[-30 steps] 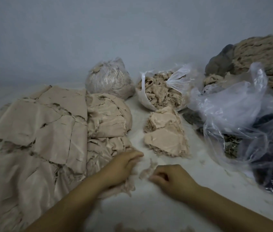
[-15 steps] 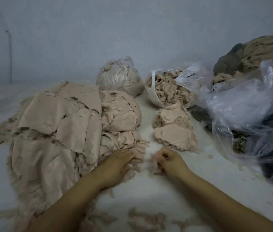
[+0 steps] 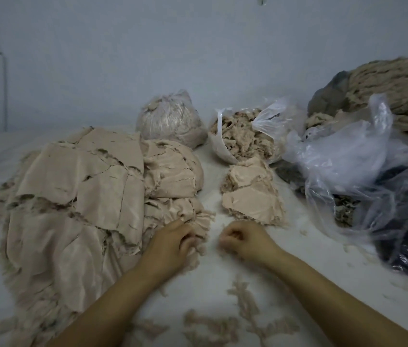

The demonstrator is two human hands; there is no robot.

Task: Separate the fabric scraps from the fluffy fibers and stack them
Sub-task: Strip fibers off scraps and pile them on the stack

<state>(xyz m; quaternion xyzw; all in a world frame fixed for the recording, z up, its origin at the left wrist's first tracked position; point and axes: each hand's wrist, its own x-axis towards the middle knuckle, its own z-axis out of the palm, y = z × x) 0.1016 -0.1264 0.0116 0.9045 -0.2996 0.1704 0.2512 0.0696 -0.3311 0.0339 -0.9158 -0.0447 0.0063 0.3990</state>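
Both hands have drawn apart at the near edge of the large scrap pile [image 3: 78, 196]. Left hand [image 3: 173, 242] pinches a frayed scrap edge; right hand [image 3: 241, 240] is curled, seemingly around pulled fluff. Judged step: stripping fibers; next, discard the fluff.

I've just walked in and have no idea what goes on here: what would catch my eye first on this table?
Most striking is the big heap of beige fabric scraps spread over the left half, with a smaller stack just right of centre. Near the front, the left hand grips the heap's frayed edge while the right hand is curled beside it. Behind stand an open bag of fluffy fibers and crumpled clear plastic bags on the right.
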